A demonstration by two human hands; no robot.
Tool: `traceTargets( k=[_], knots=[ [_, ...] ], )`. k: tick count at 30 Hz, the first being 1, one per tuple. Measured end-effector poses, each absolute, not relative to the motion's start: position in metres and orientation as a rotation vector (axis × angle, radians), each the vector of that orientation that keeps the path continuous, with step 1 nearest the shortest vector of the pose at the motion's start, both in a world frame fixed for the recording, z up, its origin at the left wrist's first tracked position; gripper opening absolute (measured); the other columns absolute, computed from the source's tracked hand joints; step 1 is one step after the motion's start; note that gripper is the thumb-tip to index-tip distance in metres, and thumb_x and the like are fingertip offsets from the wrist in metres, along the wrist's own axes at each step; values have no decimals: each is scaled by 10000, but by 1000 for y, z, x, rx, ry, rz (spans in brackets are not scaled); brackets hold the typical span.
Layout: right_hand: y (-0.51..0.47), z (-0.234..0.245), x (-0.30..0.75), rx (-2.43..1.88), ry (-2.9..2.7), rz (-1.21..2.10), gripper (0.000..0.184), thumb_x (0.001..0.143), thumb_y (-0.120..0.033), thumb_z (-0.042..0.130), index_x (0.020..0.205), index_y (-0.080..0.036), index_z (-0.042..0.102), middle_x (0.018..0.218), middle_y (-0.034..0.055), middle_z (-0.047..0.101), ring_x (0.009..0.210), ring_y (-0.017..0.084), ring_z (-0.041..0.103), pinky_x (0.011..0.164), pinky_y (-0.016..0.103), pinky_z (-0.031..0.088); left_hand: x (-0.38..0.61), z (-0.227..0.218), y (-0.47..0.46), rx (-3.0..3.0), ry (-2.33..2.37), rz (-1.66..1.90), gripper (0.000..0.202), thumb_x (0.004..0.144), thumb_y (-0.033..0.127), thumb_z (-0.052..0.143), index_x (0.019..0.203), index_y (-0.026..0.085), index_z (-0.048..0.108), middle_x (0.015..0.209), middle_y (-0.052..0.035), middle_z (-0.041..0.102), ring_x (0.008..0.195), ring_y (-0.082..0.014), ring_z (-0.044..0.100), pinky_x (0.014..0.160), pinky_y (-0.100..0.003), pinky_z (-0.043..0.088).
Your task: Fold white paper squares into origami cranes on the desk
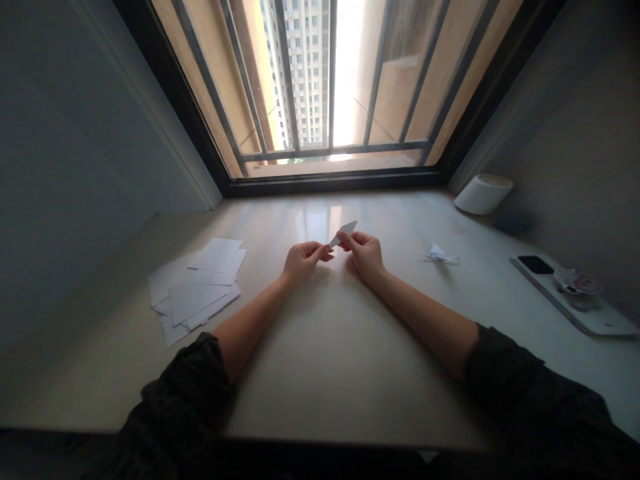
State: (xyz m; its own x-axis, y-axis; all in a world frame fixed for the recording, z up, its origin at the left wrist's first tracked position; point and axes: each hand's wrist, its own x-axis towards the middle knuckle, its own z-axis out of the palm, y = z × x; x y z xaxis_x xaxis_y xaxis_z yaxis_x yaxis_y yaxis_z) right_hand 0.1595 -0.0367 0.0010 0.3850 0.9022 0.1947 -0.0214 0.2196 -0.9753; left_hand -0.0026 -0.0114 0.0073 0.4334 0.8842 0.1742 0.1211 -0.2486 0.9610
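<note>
My left hand (301, 261) and my right hand (365, 254) meet over the middle of the pale tabletop (330, 347). Both pinch a small folded piece of white paper (345, 233), whose pointed end sticks up and away from me between the fingertips. The fingers of each hand are curled closed on the paper. Dark sleeves are pushed up on both forearms.
A loose pile of white paper sheets (197, 287) lies at the left. A small folded paper figure (440, 255) rests at the right. Farther right lie a white tablet (575, 297) with a small object on it and a toilet-paper roll (483, 193). A barred window (330, 87) stands behind.
</note>
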Motion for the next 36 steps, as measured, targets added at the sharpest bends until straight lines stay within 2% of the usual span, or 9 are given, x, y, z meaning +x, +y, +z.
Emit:
traceTargets(
  k=[3, 5, 7, 12, 17, 23, 28, 36],
  knots=[
    [-34, -2, 161, -1135, -907, 799, 401, 695, -564, 686, 640, -176, 602, 602, 20, 639, 588, 147, 597, 598, 290, 490, -3, 8, -10, 1661, 862, 950, 415, 829, 525, 566, 943, 151, 706, 877, -99, 736, 817, -204, 690, 762, -306, 502],
    [-31, -6, 160, -1097, -944, 805, 399, 716, -579, 657, 763, -185, 611, 656, 22, 664, 623, 159, 625, 587, 288, 503, -4, 7, -8, 1613, 888, 1016, 444, 848, 520, 543, 1109, 175, 644, 932, -86, 728, 840, -192, 681, 728, -288, 492],
    [-31, -10, 159, -1081, -1088, 827, 381, 742, -568, 637, 830, -198, 609, 699, 25, 682, 657, 169, 645, 594, 288, 510, -4, 7, -6, 1587, 918, 1086, 467, 860, 514, 526, 1193, 195, 595, 975, -77, 718, 870, -183, 668, 715, -273, 479],
    [-40, -10, 155, -1163, -1468, 681, 274, 804, -490, 612, 827, -219, 646, 735, 11, 686, 664, 161, 628, 641, 293, 498, -5, 5, -4, 1706, 903, 1111, 362, 815, 487, 603, 1020, 207, 707, 1006, -73, 710, 941, -200, 637, 747, -271, 468],
    [-46, -3, 152, -1213, -1565, 606, 263, 797, -470, 627, 741, -212, 634, 660, -12, 640, 613, 135, 575, 607, 267, 469, -5, 3, -3, 1659, 925, 1199, 282, 747, 455, 685, 814, 187, 735, 855, -58, 712, 833, -186, 631, 693, -267, 463],
    [-42, -5, 152, -1210, -1496, 767, 289, 792, -482, 627, 732, -203, 672, 706, 10, 685, 615, 138, 606, 607, 266, 478, -3, 6, -2, 1387, 955, 1307, 294, 710, 447, 719, 792, 164, 720, 735, -40, 702, 701, -145, 618, 664, -264, 446],
    [-36, -9, 156, -1156, -1273, 864, 303, 798, -498, 620, 832, -200, 661, 729, 35, 720, 691, 168, 673, 683, 290, 507, -4, 6, -3, 1365, 956, 1279, 306, 725, 453, 704, 815, 161, 687, 772, -52, 711, 754, -164, 650, 678, -274, 443],
    [-31, -13, 159, -1149, -1196, 930, 325, 765, -499, 655, 787, -177, 685, 660, 49, 717, 607, 169, 658, 643, 289, 507, -2, 9, -5, 1426, 882, 1267, 275, 752, 423, 687, 833, 160, 690, 839, -59, 720, 806, -182, 654, 730, -295, 451]
  ],
)
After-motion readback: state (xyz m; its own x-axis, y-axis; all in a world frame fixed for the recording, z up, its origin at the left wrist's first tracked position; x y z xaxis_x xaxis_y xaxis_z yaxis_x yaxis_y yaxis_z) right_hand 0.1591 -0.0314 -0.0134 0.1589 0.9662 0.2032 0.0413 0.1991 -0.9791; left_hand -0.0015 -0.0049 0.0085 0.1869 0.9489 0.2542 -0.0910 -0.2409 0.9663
